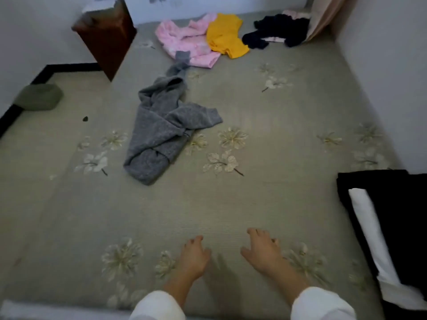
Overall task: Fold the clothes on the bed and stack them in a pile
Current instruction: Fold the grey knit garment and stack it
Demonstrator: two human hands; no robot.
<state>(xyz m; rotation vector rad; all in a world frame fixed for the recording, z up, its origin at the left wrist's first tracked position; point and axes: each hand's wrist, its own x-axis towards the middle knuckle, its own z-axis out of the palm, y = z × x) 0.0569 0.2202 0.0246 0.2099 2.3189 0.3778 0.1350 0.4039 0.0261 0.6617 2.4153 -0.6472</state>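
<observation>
Plainly, left hand (194,257) and right hand (263,252) hang over the bed (277,192), each grip slack, empty; grey garment (159,135) crumpled beyond.

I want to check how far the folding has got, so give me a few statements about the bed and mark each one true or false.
1. The grey garment lies crumpled on the bed. True.
2. The yellow garment lies between the pink garment and the black garment. True.
3. The left hand holds the yellow garment. False: the left hand and right hand both hold nothing.
4. The grey garment touches the right hand. False: they are well apart.
</observation>
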